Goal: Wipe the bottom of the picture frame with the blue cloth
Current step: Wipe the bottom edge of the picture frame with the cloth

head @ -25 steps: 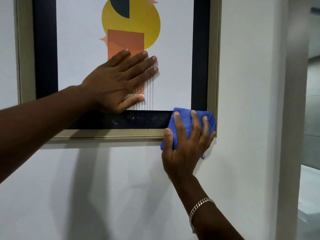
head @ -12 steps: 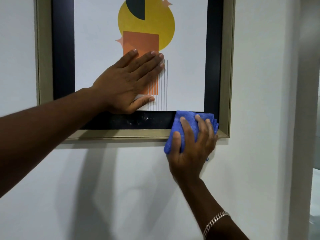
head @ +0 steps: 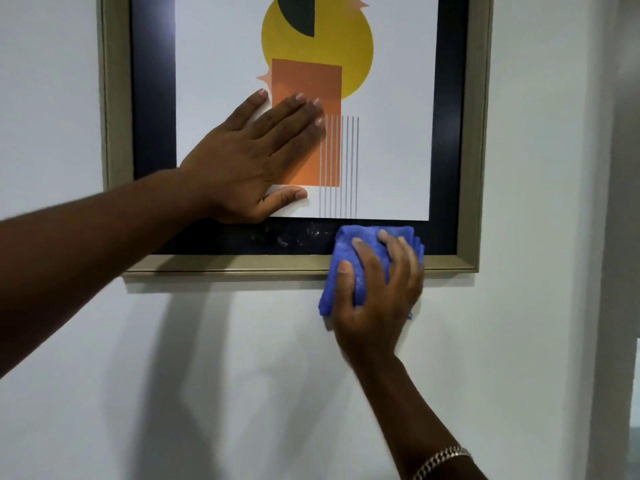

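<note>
Wall-hung picture frame [head: 117,98], beige wood with black inner border: right hand [head: 377,296] presses folded blue microfibre cloth [head: 341,271] on its horizontal bottom rail near the right corner, unwiped smudges [head: 294,237] leftward; left hand [head: 256,161] flat, fingers spread, bracing the glass.

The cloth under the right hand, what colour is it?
Blue cloth, seen clearly in the head view.

The left hand [head: 252,161] is pressing flat, its fingers spread and arm extended; the right hand [head: 377,292] is reaching upward, fingers curling in a grip.
</note>
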{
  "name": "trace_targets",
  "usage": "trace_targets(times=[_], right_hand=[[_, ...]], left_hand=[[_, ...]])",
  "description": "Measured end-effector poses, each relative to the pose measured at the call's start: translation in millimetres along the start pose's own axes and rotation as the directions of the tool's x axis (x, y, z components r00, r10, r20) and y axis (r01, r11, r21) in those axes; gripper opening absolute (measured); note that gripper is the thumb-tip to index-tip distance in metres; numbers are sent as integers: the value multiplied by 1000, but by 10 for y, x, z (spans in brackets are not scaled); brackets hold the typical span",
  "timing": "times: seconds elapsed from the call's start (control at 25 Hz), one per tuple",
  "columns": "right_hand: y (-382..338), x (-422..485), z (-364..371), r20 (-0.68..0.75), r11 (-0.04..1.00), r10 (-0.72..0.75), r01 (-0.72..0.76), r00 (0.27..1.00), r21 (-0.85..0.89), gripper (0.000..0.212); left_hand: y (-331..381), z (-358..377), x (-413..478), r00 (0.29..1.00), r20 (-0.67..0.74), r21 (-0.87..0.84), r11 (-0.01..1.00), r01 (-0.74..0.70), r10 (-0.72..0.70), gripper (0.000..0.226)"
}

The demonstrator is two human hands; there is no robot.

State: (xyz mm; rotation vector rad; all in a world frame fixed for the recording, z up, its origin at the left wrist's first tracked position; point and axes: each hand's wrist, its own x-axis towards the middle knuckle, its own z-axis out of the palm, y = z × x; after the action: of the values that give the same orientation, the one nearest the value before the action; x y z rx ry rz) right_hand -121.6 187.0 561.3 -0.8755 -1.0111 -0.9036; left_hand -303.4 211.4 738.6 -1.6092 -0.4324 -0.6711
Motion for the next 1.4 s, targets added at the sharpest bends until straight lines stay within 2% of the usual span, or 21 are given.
trace_targets(times=[0.12,0.24,0.36,0.4,0.52,0.64,0.8,0.92,1.04,1.16,1.28,1.32,1.4], right_hand=[[-40,51,57,-44,997,79,-79,996,-6,28],[-95,-3,104,-15,1000,-8,8,1000,-5,29],[-206,34,200,-93,992,121,-123,988,-16,25],[-237,16,222,-92,993,115,-117,989,-17,25],[-246,-95,219,-43,1000,-25,25,999,8,27],[-354,-39,279,-110,992,126,-124,986,30,22],[-410,-120,310,-61,999,-19,20,998,29,20],[-465,-111,344,-100,995,94,-92,990,24,19],[-557,-183,374,-54,1000,3,-2,999,19,20],[-721,-164,462,-107,994,113,-112,988,15,20],[-745,-252,450,-39,999,-31,32,999,23,24],[-741,-258,444,-35,999,-35,36,999,29,25],[-817,-234,485,-63,998,63,-62,996,20,28]], left_hand=[[-18,2,-44,1000,10,-14,1000,-2,2,82],[-57,-10,-75,1000,15,-22,999,-26,26,83],[-86,-10,-101,999,13,-31,999,-33,33,83],[-101,-8,-118,999,13,-31,999,-35,35,83],[-213,-4,-216,999,13,-19,999,-51,51,83],[-291,5,-287,999,11,-24,999,-37,37,84],[-332,28,-297,1000,-3,-22,1000,-16,15,85],[-359,36,-302,1000,-18,-25,1000,18,-18,85],[-329,26,-290,1000,-9,-41,999,13,-14,85],[-337,15,-314,999,-15,-35,999,33,-33,85],[-336,-17,-308,999,-11,-52,997,52,-53,87],[-341,-22,-313,998,-8,-51,997,59,-60,87],[-366,-20,-299,998,2,-44,997,67,-67,88]])
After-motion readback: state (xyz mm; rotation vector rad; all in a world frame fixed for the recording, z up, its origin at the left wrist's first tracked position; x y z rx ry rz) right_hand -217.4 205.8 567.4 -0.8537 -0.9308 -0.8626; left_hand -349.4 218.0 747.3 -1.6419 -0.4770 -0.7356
